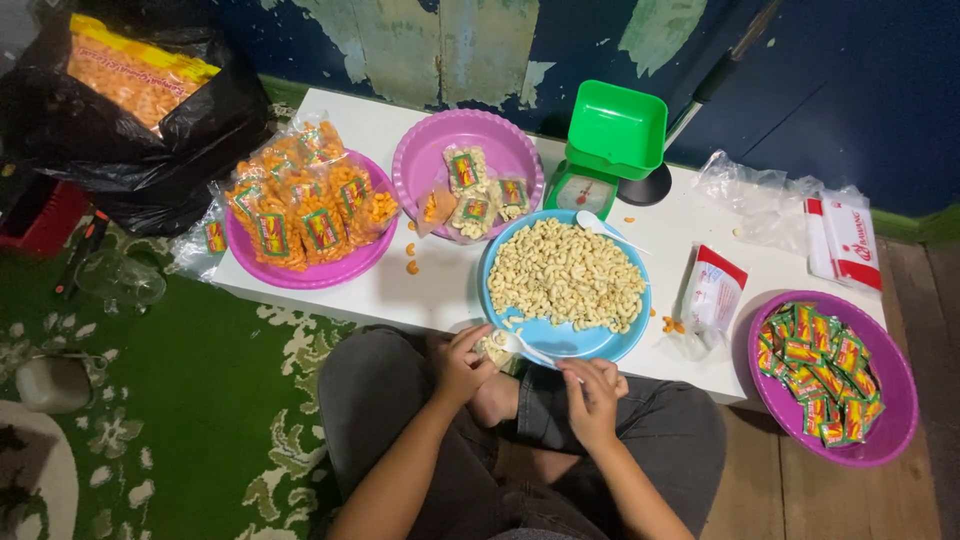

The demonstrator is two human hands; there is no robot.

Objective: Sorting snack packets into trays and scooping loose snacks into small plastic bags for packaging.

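Observation:
I sit cross-legged at a low white table [440,290]. My left hand [462,364] holds a small clear bag [493,349] partly filled with pale snacks, at the near rim of a blue plate [600,342]. The plate carries a heap of pale curled snacks [565,275]. My right hand [592,398] grips the handle of a white plastic spoon [522,346], whose bowl rests at the bag's mouth. A second white spoon [598,227] lies on the heap's far side.
A purple plate of orange snack packets [300,210] stands at the left, a purple bowl [470,135] with a few packets behind, a green scale [610,145] beside it. A purple bowl of small sachets [830,375] sits right, near plastic bags [715,295]. A black sack [140,90] lies far left.

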